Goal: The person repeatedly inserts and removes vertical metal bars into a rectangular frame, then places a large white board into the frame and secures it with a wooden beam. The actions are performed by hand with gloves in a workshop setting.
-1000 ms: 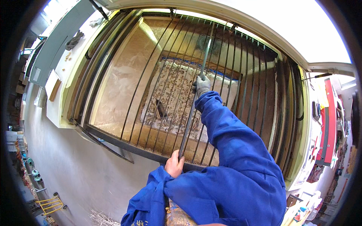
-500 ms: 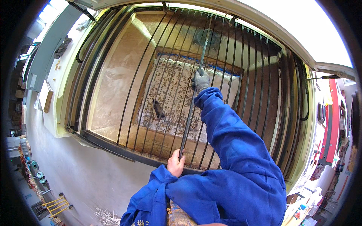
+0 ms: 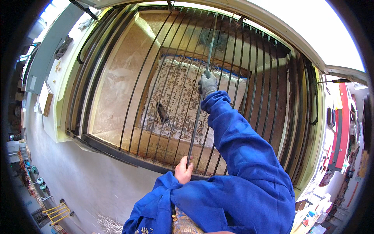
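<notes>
Behind the window grille (image 3: 269,97), the gloved right hand (image 3: 207,84) grips a loose bar (image 3: 198,113) high; the bare left hand (image 3: 183,171) clasps its lower end.

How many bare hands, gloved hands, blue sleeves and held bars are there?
Bare hands: 1, the left hand
Gloved hands: 1, the right hand
Blue sleeves: 2, left sleeve, right sleeve
Held bars: 1, the metal bar
Total: 5

A building site outside a house: a black iron grille (image 3: 163,97) covers a window in a bare grey wall (image 3: 78,183). Below the grille lie a yellow trolley (image 3: 58,212) and scrap; beside it stand blue overall sleeves (image 3: 241,156).
</notes>
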`<state>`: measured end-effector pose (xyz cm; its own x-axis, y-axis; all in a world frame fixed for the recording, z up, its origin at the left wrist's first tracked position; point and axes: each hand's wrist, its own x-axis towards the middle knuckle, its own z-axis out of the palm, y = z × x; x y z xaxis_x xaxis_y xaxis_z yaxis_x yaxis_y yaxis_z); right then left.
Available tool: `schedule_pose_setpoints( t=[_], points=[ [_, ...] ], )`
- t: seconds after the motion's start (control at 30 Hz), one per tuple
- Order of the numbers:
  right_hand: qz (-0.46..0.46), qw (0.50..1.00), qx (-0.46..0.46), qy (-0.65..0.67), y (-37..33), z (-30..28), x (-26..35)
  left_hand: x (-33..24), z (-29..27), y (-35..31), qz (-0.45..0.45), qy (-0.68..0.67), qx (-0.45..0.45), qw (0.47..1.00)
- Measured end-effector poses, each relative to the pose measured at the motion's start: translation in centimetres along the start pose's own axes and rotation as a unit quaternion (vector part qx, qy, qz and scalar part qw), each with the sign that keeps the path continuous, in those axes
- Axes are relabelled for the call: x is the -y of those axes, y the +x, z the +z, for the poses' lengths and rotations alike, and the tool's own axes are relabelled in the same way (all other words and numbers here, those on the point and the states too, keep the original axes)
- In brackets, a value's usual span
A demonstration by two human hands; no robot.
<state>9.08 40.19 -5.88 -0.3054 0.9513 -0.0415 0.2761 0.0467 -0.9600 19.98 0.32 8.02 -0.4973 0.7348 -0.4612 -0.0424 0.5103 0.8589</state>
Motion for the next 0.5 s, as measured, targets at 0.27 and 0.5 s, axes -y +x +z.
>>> schedule_pose_setpoints(
  t=[0.27,0.5],
  points=[
    [0.0,0.993,0.003,-0.121,-1.7,-1.6,4.9,1.0,-0.2,0.6,0.03,-0.042,0.008,0.999],
    [0.034,0.969,0.001,-0.244,-1.9,-0.2,3.7,4.4,0.5,1.7,-0.111,-0.273,0.088,0.952]
  ],
)
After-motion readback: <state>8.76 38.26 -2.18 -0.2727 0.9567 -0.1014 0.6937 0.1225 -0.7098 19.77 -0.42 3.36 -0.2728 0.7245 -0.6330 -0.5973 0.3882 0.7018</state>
